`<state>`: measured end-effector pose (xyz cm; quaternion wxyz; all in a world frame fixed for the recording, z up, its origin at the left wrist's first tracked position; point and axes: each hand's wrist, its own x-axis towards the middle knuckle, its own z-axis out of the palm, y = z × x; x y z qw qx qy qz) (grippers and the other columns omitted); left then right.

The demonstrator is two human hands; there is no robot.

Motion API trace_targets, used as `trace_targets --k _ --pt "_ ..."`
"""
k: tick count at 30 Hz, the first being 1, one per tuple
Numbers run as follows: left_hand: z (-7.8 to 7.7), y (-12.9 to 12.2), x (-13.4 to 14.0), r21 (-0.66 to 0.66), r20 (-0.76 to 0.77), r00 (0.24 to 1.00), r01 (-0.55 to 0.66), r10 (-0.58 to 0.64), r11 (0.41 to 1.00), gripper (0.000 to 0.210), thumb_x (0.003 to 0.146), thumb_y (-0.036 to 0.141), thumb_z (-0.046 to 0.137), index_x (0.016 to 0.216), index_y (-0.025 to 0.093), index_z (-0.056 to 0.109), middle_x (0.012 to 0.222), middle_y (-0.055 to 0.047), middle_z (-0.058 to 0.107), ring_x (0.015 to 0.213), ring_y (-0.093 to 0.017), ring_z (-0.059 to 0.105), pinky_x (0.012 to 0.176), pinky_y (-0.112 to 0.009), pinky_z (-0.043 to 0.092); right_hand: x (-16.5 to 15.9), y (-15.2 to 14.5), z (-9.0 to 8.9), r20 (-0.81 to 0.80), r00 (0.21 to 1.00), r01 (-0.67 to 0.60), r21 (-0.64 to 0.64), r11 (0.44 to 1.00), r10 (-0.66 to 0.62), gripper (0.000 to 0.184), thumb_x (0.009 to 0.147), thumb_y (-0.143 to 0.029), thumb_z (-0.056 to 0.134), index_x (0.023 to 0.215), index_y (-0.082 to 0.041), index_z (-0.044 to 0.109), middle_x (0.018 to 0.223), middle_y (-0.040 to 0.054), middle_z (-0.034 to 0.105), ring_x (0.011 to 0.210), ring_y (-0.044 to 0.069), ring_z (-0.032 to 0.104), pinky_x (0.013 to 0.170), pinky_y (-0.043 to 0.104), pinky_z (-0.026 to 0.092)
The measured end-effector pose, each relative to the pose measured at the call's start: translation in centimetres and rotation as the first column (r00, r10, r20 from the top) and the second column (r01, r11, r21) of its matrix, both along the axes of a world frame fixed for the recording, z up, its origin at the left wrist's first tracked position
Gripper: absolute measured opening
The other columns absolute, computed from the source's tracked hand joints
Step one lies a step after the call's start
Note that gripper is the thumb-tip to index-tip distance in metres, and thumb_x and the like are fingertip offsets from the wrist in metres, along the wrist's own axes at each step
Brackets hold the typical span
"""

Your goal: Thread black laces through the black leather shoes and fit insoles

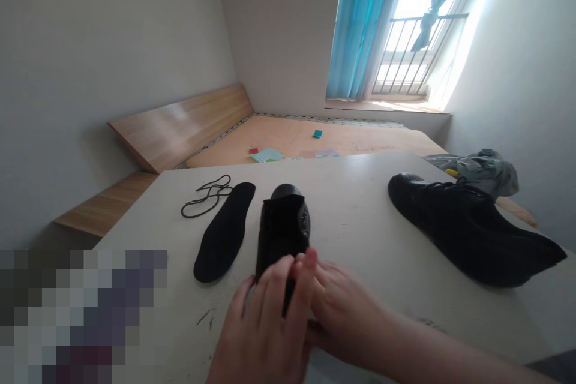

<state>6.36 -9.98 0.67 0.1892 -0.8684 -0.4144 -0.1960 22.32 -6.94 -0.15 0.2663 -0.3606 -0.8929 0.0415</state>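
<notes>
On the white table (360, 204), the black shoe (283, 225) is lying lengthwise, toe pointing away toward the bed. Both hands, left (263, 327) and right (335, 306), are seemingly clasping its heel, fingers together. An insole (225, 231) is lying just left.

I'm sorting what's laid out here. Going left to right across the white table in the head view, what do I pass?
Loose black lace → black insole → black shoe under both hands → second black shoe.

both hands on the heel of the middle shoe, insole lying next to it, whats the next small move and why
Probably the left hand reaches for the insole: it lies out beside the shoe, which both hands, the right hand too, grip at its heel opening.
</notes>
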Motion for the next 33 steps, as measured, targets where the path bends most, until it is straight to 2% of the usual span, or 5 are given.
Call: trace_targets --k 7,23,27,30,33 --pt "0.8 4.5 -1.6 -0.071 -0.177 0.899 -0.417 0.400 0.906 0.065 0.080 0.006 0.055 0.142 0.015 0.037 0.089 -0.005 0.058 0.084 -0.023 0.055 0.064 -0.034 0.050 -3.8 6.7 0.2 0.031 0.987 -0.154 -0.116 0.981 0.158 0.041 0.082 -0.025 0.054 0.118 -0.008 0.044 0.114 0.0170 0.056 0.100 0.025 0.057 0.084 0.038 0.052" --pt "0.4 11.3 -6.4 -0.004 -0.195 0.868 -0.467 0.457 0.884 0.078 0.078 0.018 0.060 0.146 0.005 0.024 0.101 -0.012 0.051 0.100 -0.030 0.049 0.075 -0.034 0.049 -9.4 13.9 -0.8 -0.025 0.992 -0.122 -0.167 0.978 0.120 0.063 0.084 -0.032 0.058 0.134 -0.004 0.032 0.136 0.0194 0.043 0.118 0.027 0.052 0.098 0.038 0.047" --pt "0.7 11.5 -6.0 -0.018 -0.175 0.853 -0.501 0.491 0.865 0.075 0.079 0.025 0.060 0.145 0.006 0.028 0.103 -0.013 0.051 0.103 -0.031 0.048 0.073 -0.034 0.047 -5.6 10.5 0.0 -0.005 0.997 -0.077 -0.188 0.979 0.078 0.079 0.085 -0.036 0.059 0.147 -0.012 0.015 0.153 0.0167 0.021 0.129 0.027 0.042 0.101 0.040 0.045" --pt "0.8 11.9 -5.7 -0.044 -0.184 0.834 -0.536 0.521 0.843 0.068 0.080 0.028 0.060 0.140 0.009 0.036 0.103 -0.014 0.050 0.102 -0.032 0.048 0.072 -0.035 0.046 1.0 6.8 1.2 0.138 0.990 0.038 -0.084 0.996 -0.026 0.066 0.088 -0.033 0.054 0.146 -0.020 0.024 0.147 0.0099 0.037 0.133 0.025 0.037 0.108 0.043 0.037" --pt "0.8 12.7 -5.7 -0.047 -0.203 0.817 -0.559 0.540 0.828 0.064 0.080 0.027 0.058 0.139 0.009 0.039 0.102 -0.015 0.050 0.102 -0.033 0.047 0.074 -0.035 0.045 10.2 3.1 2.3 0.243 0.895 0.338 0.175 0.925 -0.373 0.050 0.092 -0.031 0.046 0.140 -0.024 0.036 0.140 0.0077 0.047 0.133 0.025 0.038 0.112 0.049 0.028"
